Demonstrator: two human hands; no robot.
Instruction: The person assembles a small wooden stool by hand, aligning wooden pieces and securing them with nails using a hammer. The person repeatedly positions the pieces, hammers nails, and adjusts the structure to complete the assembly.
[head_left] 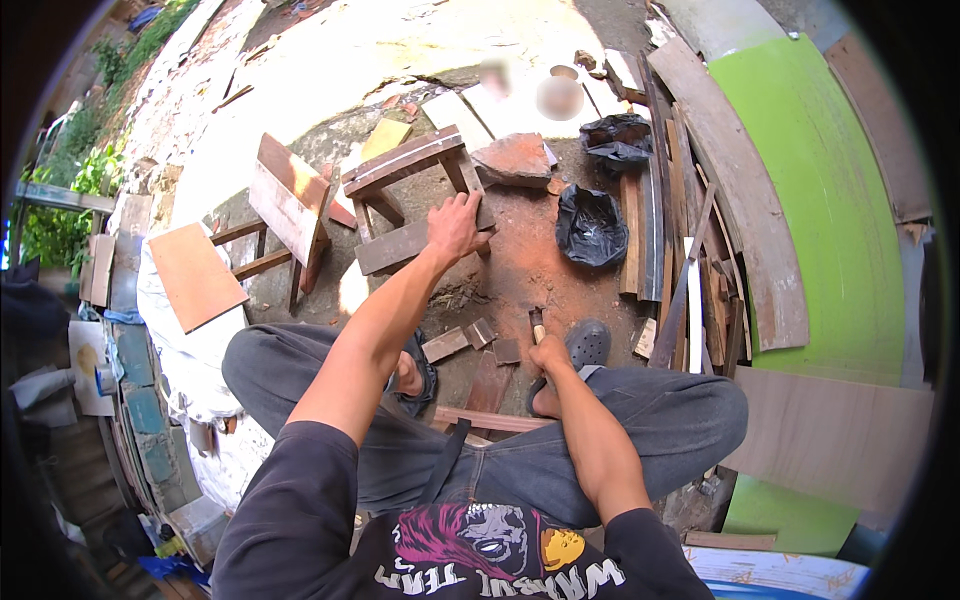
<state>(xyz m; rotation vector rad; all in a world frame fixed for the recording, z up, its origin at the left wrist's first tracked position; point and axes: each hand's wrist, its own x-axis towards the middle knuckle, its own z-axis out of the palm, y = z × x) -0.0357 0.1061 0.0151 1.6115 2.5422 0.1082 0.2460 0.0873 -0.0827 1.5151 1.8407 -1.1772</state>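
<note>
In front of me a small brown wooden stool-like frame (pixel 395 248) stands tilted on the ground, its boards joined by short legs. My left hand (pixel 458 228) grips the right end of its near board, with the fingers curled over the edge. Lower and to the right, my right hand (pixel 548 355) is closed round a short tool with a pale wooden handle (pixel 538 331). The tool's dark end points away from me; its exact kind is unclear. Small wood blocks (pixel 446 345) lie between my feet, close to a reddish plank (pixel 490 384).
Left of the frame stands another wooden piece (pixel 283 215) beside an orange-brown board (pixel 196 279). A broken slab (pixel 513 160) and black plastic bags (pixel 591 228) lie beyond my right hand. Stacked planks (pixel 655 200) and a green panel (pixel 815 180) line the right side.
</note>
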